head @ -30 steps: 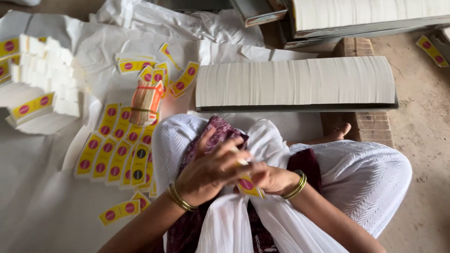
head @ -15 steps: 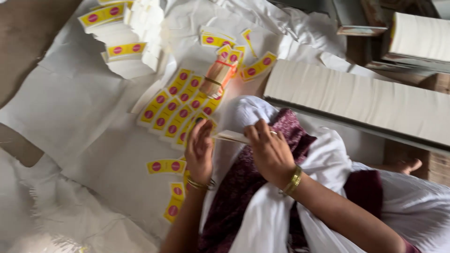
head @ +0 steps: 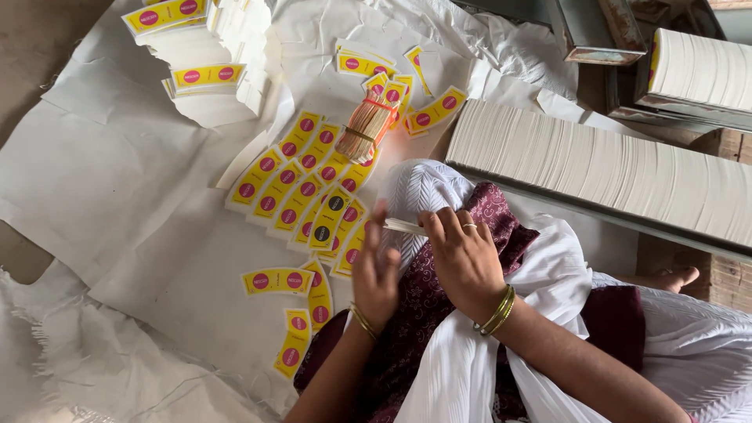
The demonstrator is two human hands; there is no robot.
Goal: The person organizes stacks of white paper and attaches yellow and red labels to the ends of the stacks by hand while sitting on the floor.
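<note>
My right hand [head: 462, 258] rests over my lap and pinches a thin pale strip [head: 403, 226] that sticks out to the left. Beside it, my left hand [head: 376, 270] is blurred with fingers spread, just below the strip's end, holding nothing I can make out. Both wrists wear gold bangles. Just left of my knee, yellow curved labels with red dots [head: 301, 192] lie fanned in rows on white paper sheets [head: 117, 180]. A bundle of thin sticks bound with bands [head: 366, 125] lies above them.
Long stacks of white curved card blanks [head: 611, 168] sit in trays at the right, another stack [head: 701, 70] at the top right. More labelled stacks [head: 200, 47] lie at the top left. Loose labels [head: 294, 313] lie near my left knee. Bare floor [head: 39, 47] shows at the left.
The view has swung left and down. My hands, together over a yellow label one second ago, have parted; the left hand moved out toward the fanned labels, then back near the strip.
</note>
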